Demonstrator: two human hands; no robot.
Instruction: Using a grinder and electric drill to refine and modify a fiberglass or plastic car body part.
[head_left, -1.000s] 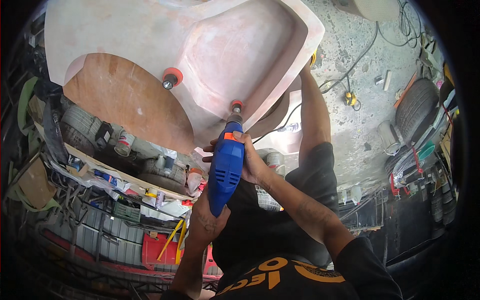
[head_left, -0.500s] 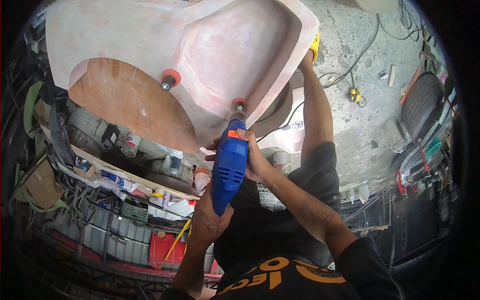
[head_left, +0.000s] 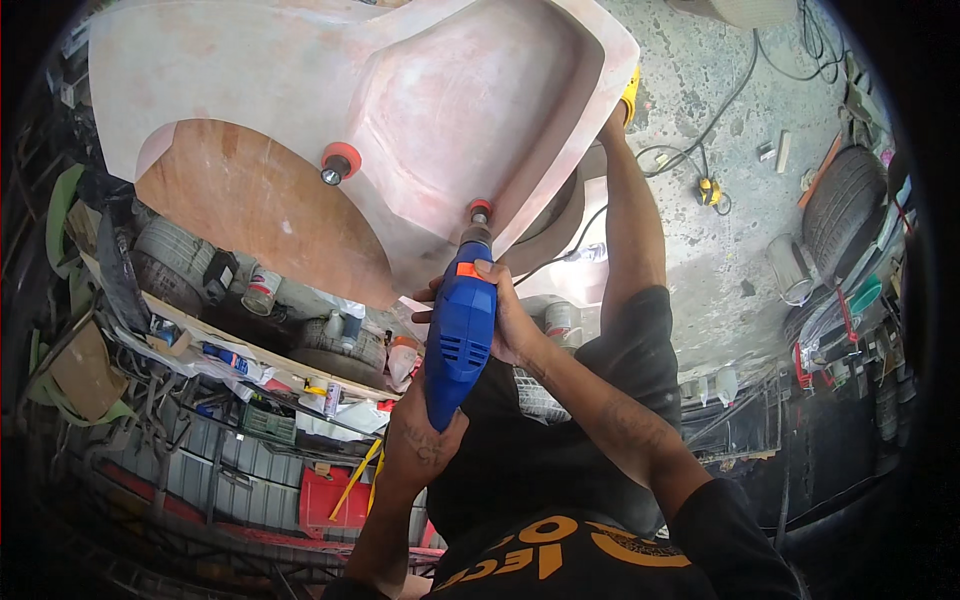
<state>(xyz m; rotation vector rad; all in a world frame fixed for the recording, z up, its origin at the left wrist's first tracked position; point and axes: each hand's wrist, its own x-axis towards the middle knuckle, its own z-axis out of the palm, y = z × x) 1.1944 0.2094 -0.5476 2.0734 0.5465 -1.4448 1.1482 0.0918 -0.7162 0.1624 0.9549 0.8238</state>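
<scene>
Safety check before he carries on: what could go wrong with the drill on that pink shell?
1. The blue drill meets the sloped wall of the pink shell at an angle; the tip could skid.
2. A third hand grips the shell's edge, near the drill's line.
3. The black cord loops across the floor: a snag or trip hazard.

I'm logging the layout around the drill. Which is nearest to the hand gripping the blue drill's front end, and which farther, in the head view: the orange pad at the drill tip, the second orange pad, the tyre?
From the right hand on the blue drill:
1. Orange pad at the drill tip, just above the hand.
2. Second orange pad, up and to the left on the pink moulded panel.
3. Tyre, far right on the floor.
</scene>
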